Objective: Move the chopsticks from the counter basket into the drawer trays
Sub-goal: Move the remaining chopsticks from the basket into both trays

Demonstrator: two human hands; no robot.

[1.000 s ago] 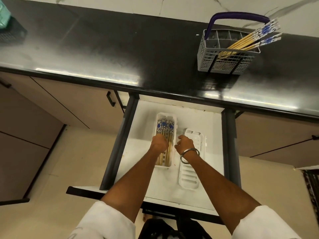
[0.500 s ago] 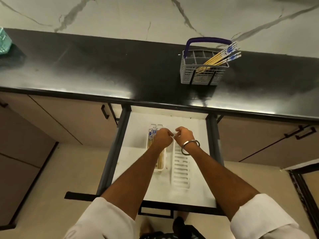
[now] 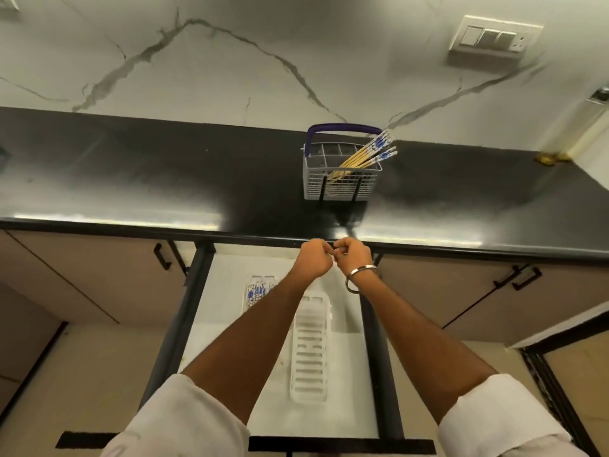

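Observation:
A grey basket [image 3: 341, 184] with a purple handle stands on the black counter, with several yellow chopsticks [image 3: 365, 156] with blue-white tops leaning out to the right. Below it the white drawer [image 3: 230, 268] is pulled out. Its left tray [image 3: 258, 290] holds several chopsticks and is partly hidden by my left forearm. The right tray [image 3: 311, 351] looks empty. My left hand [image 3: 316, 258] and my right hand [image 3: 352, 255] are curled side by side, almost touching, at the counter's front edge over the drawer's back. Neither holds anything that I can see.
The black counter [image 3: 164, 179] runs the full width under a white marbled wall. A switch plate [image 3: 491, 37] is on the wall at top right. Beige cabinet fronts with black handles [image 3: 161, 257] flank the drawer.
Both hands have risen out of the drawer trays to the counter's front edge, staying close together. The camera has tilted up, showing more wall.

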